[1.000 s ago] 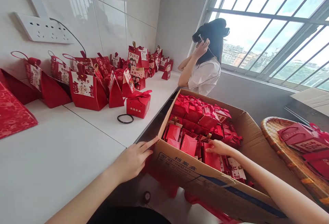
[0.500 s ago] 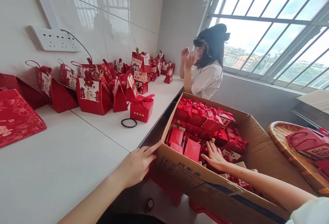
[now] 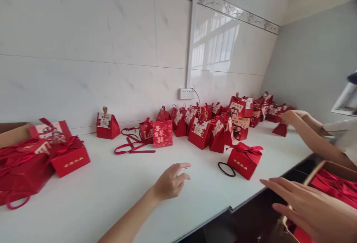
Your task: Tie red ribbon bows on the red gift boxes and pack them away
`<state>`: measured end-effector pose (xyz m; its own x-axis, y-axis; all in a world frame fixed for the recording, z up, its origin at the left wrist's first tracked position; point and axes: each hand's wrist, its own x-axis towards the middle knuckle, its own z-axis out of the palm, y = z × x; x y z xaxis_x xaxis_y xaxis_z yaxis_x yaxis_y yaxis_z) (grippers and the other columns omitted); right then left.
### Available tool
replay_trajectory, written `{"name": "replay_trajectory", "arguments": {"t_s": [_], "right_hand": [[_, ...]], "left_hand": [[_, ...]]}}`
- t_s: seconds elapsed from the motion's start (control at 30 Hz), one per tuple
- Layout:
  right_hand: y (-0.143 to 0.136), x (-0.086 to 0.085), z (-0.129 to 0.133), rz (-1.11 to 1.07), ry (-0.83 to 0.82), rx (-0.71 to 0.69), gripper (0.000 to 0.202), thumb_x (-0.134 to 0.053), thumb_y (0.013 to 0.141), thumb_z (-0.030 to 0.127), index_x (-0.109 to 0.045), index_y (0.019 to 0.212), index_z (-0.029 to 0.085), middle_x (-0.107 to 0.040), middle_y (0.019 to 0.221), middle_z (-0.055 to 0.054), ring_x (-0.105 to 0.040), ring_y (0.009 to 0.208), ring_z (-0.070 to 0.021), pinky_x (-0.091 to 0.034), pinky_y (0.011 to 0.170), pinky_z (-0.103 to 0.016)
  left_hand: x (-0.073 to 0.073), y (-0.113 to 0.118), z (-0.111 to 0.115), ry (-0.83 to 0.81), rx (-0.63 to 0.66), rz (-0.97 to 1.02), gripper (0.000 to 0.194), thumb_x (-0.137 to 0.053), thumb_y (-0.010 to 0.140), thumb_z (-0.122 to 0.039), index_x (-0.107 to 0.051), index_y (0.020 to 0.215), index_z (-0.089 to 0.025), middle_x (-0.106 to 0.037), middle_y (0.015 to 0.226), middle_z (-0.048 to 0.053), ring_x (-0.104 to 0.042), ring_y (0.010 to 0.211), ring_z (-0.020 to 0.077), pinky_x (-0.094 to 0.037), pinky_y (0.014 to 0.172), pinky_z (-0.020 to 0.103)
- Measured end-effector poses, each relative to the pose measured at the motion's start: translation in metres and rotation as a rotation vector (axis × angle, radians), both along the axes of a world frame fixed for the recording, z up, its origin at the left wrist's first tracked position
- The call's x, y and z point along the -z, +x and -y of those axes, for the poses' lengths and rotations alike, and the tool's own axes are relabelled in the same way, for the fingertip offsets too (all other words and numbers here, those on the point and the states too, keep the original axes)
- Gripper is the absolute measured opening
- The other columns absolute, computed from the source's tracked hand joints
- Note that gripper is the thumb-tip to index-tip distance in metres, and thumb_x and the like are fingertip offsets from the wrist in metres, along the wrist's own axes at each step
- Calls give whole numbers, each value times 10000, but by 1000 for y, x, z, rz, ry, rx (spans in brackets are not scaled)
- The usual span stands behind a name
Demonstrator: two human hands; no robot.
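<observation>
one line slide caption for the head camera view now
Left hand over a white counter set with red gift boxes, right hand open near a cardboard carton.

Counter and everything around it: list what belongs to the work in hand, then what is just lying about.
Likely part of the work:
tent-shaped red boxes
bow-topped red boxes
cardboard carton, partly hidden by the right hand

Seemingly incidental:
black ring, lying on the counter
socket strip, fixed to the tiled wall
</observation>
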<state>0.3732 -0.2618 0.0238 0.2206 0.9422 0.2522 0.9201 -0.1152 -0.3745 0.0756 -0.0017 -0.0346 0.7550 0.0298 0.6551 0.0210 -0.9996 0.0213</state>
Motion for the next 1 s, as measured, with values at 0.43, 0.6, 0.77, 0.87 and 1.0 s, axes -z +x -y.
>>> {"name": "replay_trajectory", "arguments": {"t_s": [0.43, 0.6, 0.77, 0.87, 1.0], "right_hand": [[-258, 51, -294, -548, 20, -413, 330, -326, 827, 344, -601, 895, 175, -648, 919, -89, -603, 793, -203, -469, 739, -321], [-256, 65, -296, -635, -26, -426, 301, -357, 800, 387, -583, 823, 190, -620, 780, -55, -575, 697, -197, -453, 683, -316], [-256, 62, -292, -642, -56, -422, 269, -365, 784, 358, -578, 791, 195, -608, 746, -42, -553, 680, -191, -427, 662, -309], [-257, 63, -292, -625, -65, -444, 253, -362, 786, 333, -576, 791, 199, -597, 728, -35, -542, 677, -190, -418, 653, -310], [-254, 62, -295, -657, -74, -449, 250, -372, 803, 341, -574, 802, 194, -585, 724, -39, -539, 691, -196, -428, 683, -333]], "left_hand": [[-11, -207, -93, -103, -1421, 772, 464, -473, 833, -310, -348, 1239, -122, -315, 1318, 245, -342, 1224, 377, -355, 888, 622], [0, -218, -120, -200, -1656, 834, 831, -578, 730, -507, -189, 1340, -97, -278, 1355, 282, -300, 1241, 405, -329, 893, 591], [-2, -205, -140, -235, -1743, 837, 811, -561, 740, -493, -192, 1350, -108, -262, 1389, 257, -238, 1291, 390, -295, 939, 575], [-5, -211, -145, -329, -1719, 917, 887, -645, 683, -404, -155, 1366, -123, -244, 1393, 255, -254, 1267, 414, -315, 917, 608], [-10, -215, -139, -401, -1576, 964, 990, -725, 566, -229, -147, 1363, -126, -258, 1346, 239, -299, 1241, 398, -330, 963, 584]]}}
